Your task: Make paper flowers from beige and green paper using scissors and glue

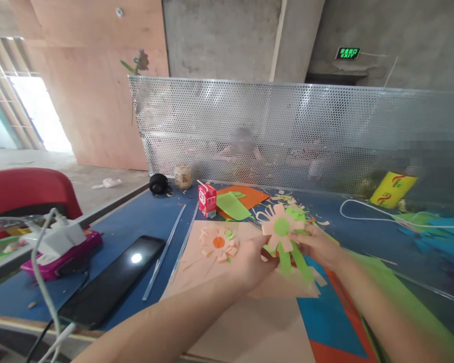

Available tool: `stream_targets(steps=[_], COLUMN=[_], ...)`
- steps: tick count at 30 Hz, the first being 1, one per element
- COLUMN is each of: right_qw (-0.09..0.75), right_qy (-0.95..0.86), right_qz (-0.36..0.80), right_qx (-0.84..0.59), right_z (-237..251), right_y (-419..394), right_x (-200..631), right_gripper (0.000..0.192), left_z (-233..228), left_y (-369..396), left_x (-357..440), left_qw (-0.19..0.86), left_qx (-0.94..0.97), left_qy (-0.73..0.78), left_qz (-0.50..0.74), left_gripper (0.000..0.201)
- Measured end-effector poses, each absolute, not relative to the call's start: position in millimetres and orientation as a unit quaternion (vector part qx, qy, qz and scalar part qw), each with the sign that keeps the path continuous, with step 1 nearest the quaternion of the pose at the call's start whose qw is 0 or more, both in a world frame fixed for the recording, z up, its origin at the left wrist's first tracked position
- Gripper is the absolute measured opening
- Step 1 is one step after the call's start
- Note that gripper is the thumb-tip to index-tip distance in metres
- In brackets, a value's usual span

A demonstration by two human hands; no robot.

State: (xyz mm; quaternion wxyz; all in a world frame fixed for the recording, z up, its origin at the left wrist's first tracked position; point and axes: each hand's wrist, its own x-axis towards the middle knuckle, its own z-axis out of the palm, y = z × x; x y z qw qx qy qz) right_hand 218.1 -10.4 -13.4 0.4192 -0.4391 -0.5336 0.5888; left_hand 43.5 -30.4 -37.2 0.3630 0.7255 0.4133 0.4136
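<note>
Holding paper flower (282, 226) btwn L hand (254, 263) & R hand (321, 246), both pinching it.

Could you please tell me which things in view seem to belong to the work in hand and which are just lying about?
Likely part of the work:
green-centred paper flower, held in the left hand and right hand
orange-centred paper flower
peach paper sheet

Apparently just lying about:
black phone
red drink carton
yellow packet
</note>
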Motion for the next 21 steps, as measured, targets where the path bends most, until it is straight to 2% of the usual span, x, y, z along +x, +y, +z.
stream_targets(steps=[3, 11, 17, 21], right_qw=[0.414, 0.418, 0.397, 0.352], right_qy=[-0.541, -0.574, -0.622, -0.66], right_qz=[0.592, 0.545, 0.475, 0.48], right_qx=[-0.431, -0.445, -0.48, -0.459], right_z=[-17, -16, -19, -19], right_y=[-11, -7, -6, -10], right_x=[215, 218, 222, 220], right_gripper=[0.034, 0.034, 0.031, 0.03], left_z=[-33, -21, -21, -17], left_y=[-29, -21, -3, 2], left_x=[38, 36, 21, 13], left_qw=[0.39, 0.51, 0.412, 0.384], left_qx=[0.713, 0.639, 0.636, 0.627], left_qy=[0.437, 0.386, 0.456, 0.486], left_qz=[0.385, 0.427, 0.466, 0.473], left_gripper=[0.021, 0.024, 0.025, 0.034])
